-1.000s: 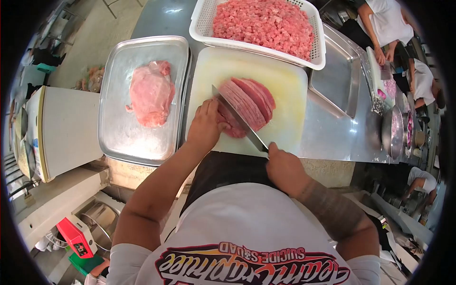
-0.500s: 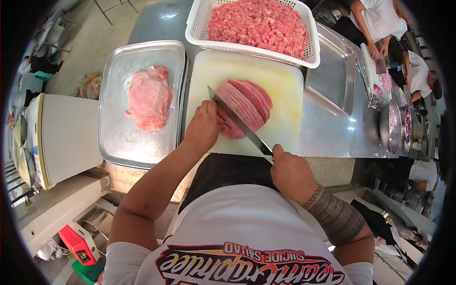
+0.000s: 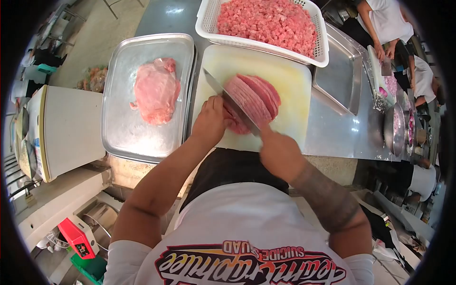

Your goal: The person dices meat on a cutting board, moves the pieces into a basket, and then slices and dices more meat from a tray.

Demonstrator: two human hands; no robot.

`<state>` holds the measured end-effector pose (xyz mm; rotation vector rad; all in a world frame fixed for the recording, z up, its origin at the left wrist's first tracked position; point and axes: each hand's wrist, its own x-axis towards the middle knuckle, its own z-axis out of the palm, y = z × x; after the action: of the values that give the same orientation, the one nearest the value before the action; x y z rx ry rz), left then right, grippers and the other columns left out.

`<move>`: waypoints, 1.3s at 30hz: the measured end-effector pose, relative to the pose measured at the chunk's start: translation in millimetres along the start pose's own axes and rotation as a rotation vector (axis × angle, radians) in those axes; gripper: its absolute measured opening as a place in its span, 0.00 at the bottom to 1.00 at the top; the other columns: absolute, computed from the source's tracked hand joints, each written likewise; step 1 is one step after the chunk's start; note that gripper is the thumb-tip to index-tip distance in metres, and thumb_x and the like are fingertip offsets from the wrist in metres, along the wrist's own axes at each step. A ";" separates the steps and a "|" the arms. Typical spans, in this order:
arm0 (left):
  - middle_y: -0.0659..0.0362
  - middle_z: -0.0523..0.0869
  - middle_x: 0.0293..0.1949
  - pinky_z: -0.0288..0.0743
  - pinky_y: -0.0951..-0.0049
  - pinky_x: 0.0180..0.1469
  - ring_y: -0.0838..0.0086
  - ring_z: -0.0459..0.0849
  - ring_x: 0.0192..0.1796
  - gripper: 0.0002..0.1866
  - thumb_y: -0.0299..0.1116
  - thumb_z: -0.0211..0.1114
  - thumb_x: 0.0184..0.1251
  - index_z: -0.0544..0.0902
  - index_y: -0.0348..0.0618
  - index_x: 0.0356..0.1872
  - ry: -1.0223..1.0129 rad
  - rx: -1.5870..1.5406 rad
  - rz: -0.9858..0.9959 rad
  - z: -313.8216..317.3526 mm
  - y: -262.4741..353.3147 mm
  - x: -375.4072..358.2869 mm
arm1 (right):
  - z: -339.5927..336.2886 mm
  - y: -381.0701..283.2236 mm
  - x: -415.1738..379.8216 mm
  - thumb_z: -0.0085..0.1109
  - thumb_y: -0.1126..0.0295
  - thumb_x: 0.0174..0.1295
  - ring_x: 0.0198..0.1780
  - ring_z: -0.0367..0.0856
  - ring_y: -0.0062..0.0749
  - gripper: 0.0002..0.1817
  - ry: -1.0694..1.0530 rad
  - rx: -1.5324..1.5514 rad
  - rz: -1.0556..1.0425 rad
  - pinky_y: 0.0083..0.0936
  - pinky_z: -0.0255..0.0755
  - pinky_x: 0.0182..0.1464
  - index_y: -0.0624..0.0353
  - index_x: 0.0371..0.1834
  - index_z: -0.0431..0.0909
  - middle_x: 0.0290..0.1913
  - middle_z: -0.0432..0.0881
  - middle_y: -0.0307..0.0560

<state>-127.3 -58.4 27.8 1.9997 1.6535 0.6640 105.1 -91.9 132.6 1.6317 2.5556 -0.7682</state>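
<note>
A piece of red meat (image 3: pixel 254 97), cut into several slices that lean together, lies on the white cutting board (image 3: pixel 297 123). My right hand (image 3: pixel 282 154) is closed around the handle of a long kitchen knife (image 3: pixel 214 83). The blade runs diagonally across the left side of the sliced meat, its tip out past the far left of it. My left hand (image 3: pixel 209 121) presses its curled fingers on the near left end of the meat, close beside the blade. Its fingertips are partly hidden by the meat and knife.
Left of the board, a metal tray (image 3: pixel 121 135) holds a larger pale pink piece of meat (image 3: pixel 156 90). Behind stands a white basket (image 3: pixel 259 43) of diced meat. An empty metal pan (image 3: pixel 336 90) and a steel bowl (image 3: pixel 393 128) are to the right, where other people (image 3: pixel 387 21) work.
My right hand has pushed the knife forward and left, so its tip reaches farther beyond the meat. My left hand stays on the meat. The whole view has shifted slightly.
</note>
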 end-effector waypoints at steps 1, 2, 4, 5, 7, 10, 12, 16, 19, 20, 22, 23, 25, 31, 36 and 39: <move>0.42 0.79 0.59 0.77 0.50 0.66 0.42 0.80 0.63 0.41 0.31 0.85 0.51 0.71 0.34 0.65 0.010 -0.010 0.008 0.6 -1.1 -1.0 | -5.7 1.5 -20.4 0.59 0.73 0.67 0.37 0.89 0.60 0.13 -0.089 -0.027 0.077 0.51 0.83 0.40 0.65 0.51 0.73 0.33 0.87 0.60; 0.42 0.79 0.59 0.77 0.50 0.66 0.42 0.80 0.64 0.40 0.31 0.85 0.51 0.72 0.34 0.65 0.024 -0.020 0.016 1.6 -2.5 -1.2 | -10.7 3.6 -39.7 0.59 0.73 0.67 0.37 0.89 0.60 0.13 -0.178 -0.057 0.152 0.51 0.83 0.40 0.65 0.51 0.73 0.33 0.87 0.59; 0.43 0.80 0.60 0.77 0.51 0.66 0.43 0.79 0.64 0.39 0.31 0.84 0.52 0.72 0.34 0.65 0.048 -0.033 0.023 5.0 -4.1 -3.8 | -1.7 7.1 -45.7 0.60 0.72 0.66 0.37 0.89 0.59 0.13 -0.209 -0.066 0.208 0.51 0.83 0.40 0.64 0.51 0.73 0.33 0.87 0.59; 0.43 0.80 0.61 0.77 0.51 0.67 0.43 0.80 0.64 0.39 0.31 0.84 0.53 0.73 0.35 0.65 0.061 -0.036 0.026 6.8 -4.4 -5.0 | 20.8 12.0 -38.5 0.60 0.72 0.66 0.36 0.89 0.59 0.13 -0.148 -0.047 0.188 0.51 0.83 0.40 0.64 0.51 0.72 0.32 0.87 0.59; 0.43 0.79 0.61 0.76 0.51 0.68 0.44 0.79 0.65 0.38 0.32 0.83 0.55 0.72 0.34 0.65 0.038 -0.055 0.020 3.2 -6.2 -0.4 | 39.2 16.2 -9.2 0.61 0.72 0.65 0.36 0.89 0.58 0.13 -0.016 -0.035 0.106 0.51 0.83 0.39 0.64 0.50 0.72 0.32 0.86 0.59; 0.44 0.79 0.60 0.75 0.52 0.69 0.44 0.79 0.65 0.36 0.32 0.82 0.57 0.72 0.34 0.64 -0.057 -0.079 -0.012 -8.6 -2.5 -0.1 | 31.2 8.3 14.2 0.61 0.71 0.66 0.35 0.89 0.58 0.13 0.091 -0.037 0.044 0.51 0.83 0.39 0.63 0.48 0.72 0.31 0.86 0.59; 0.46 0.80 0.57 0.77 0.51 0.65 0.44 0.81 0.62 0.34 0.28 0.83 0.54 0.74 0.36 0.61 -0.027 -0.027 -0.050 -10.8 -1.6 -1.6 | 5.9 -2.7 0.1 0.61 0.71 0.66 0.35 0.89 0.58 0.12 0.054 -0.035 0.093 0.51 0.83 0.39 0.63 0.47 0.72 0.31 0.85 0.60; 0.45 0.80 0.55 0.77 0.51 0.64 0.44 0.80 0.60 0.31 0.27 0.81 0.56 0.74 0.36 0.59 -0.056 0.032 0.008 -5.9 -8.1 2.2 | -23.0 -14.0 -46.9 0.59 0.74 0.66 0.35 0.89 0.59 0.09 -0.070 -0.063 0.169 0.51 0.83 0.38 0.64 0.45 0.71 0.32 0.85 0.61; 0.44 0.80 0.55 0.76 0.51 0.65 0.44 0.80 0.61 0.31 0.27 0.81 0.56 0.74 0.35 0.59 -0.078 0.076 0.001 -9.5 -4.5 5.8 | -24.7 -10.3 -59.7 0.59 0.74 0.66 0.35 0.89 0.60 0.09 -0.136 -0.068 0.188 0.51 0.82 0.38 0.64 0.45 0.70 0.32 0.85 0.61; 0.43 0.80 0.55 0.76 0.51 0.65 0.44 0.80 0.61 0.31 0.27 0.81 0.56 0.74 0.35 0.59 -0.095 0.082 -0.003 -11.4 -2.9 6.2 | -23.4 -8.5 -60.3 0.59 0.74 0.66 0.35 0.89 0.60 0.09 -0.130 -0.064 0.183 0.51 0.82 0.38 0.64 0.45 0.70 0.32 0.85 0.61; 0.43 0.80 0.55 0.76 0.52 0.66 0.45 0.80 0.62 0.31 0.28 0.81 0.57 0.74 0.33 0.60 -0.132 0.104 -0.011 -14.5 -0.6 8.3 | -21.9 -9.7 -56.3 0.59 0.74 0.66 0.35 0.88 0.60 0.09 -0.131 -0.045 0.172 0.52 0.82 0.38 0.64 0.45 0.71 0.31 0.85 0.61; 0.43 0.80 0.56 0.77 0.54 0.66 0.46 0.80 0.62 0.32 0.29 0.80 0.58 0.74 0.31 0.60 -0.154 0.120 -0.016 -15.7 0.3 9.4 | -20.8 -13.3 -49.5 0.59 0.74 0.66 0.35 0.88 0.60 0.10 -0.138 -0.030 0.168 0.52 0.82 0.38 0.64 0.46 0.71 0.31 0.85 0.61; 0.43 0.80 0.57 0.77 0.55 0.66 0.48 0.80 0.63 0.32 0.30 0.80 0.59 0.74 0.29 0.61 -0.167 0.124 -0.016 -16.2 0.9 10.9 | -14.5 -15.4 -33.2 0.58 0.74 0.66 0.35 0.88 0.60 0.10 -0.114 -0.008 0.146 0.52 0.82 0.39 0.65 0.47 0.72 0.31 0.85 0.61; 0.42 0.81 0.53 0.76 0.50 0.66 0.43 0.80 0.61 0.29 0.27 0.80 0.56 0.76 0.32 0.58 -0.101 0.024 -0.006 -10.8 -3.2 9.3 | 37.2 -2.1 33.5 0.57 0.75 0.65 0.35 0.88 0.61 0.13 0.112 0.011 -0.055 0.53 0.82 0.40 0.65 0.51 0.73 0.32 0.86 0.62; 0.43 0.82 0.56 0.75 0.50 0.67 0.43 0.79 0.63 0.28 0.28 0.79 0.56 0.78 0.33 0.57 -0.053 0.043 -0.015 -8.9 -4.5 5.1 | -14.3 -13.6 -27.4 0.57 0.73 0.66 0.36 0.89 0.61 0.10 -0.183 0.017 0.172 0.53 0.82 0.40 0.65 0.47 0.73 0.31 0.86 0.62; 0.44 0.82 0.57 0.75 0.50 0.67 0.43 0.79 0.63 0.29 0.29 0.80 0.57 0.78 0.34 0.58 -0.055 0.004 -0.013 -7.2 -7.7 3.9 | 5.6 -3.2 -38.0 0.57 0.72 0.68 0.37 0.89 0.61 0.09 -0.227 0.037 0.261 0.53 0.82 0.40 0.65 0.46 0.72 0.31 0.86 0.64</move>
<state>-137.0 -52.9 28.9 1.9907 1.6356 0.5962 118.3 -127.6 139.1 1.7293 2.1357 -0.9194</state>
